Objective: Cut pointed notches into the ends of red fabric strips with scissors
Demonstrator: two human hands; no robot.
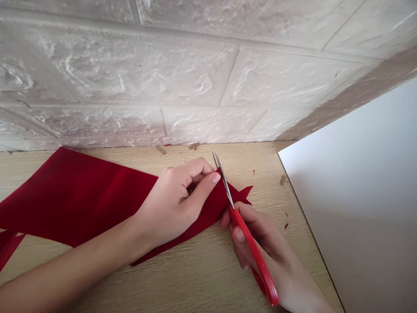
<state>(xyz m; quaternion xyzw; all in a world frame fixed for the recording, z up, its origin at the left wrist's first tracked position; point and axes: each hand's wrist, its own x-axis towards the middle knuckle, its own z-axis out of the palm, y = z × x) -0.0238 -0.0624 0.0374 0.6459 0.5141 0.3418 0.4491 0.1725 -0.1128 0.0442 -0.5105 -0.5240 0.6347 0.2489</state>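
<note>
A long strip of dark red velvet cloth (84, 195) lies across the wooden tabletop (195, 269), its right end cut to a point. My left hand (177, 204) is closed, pinching the cloth's right end between thumb and fingers. My right hand (267, 252) grips red-handled scissors (247, 239). Their metal blades (223, 178) point away from me and sit nearly together across the cloth's end, just right of my left thumb.
A white brick-textured wall (195, 74) stands right behind the table. A large white board (358, 195) covers the right side. Small red and brown scraps (282, 179) lie scattered near the wall and the board. Another red piece (8, 245) shows at the left edge.
</note>
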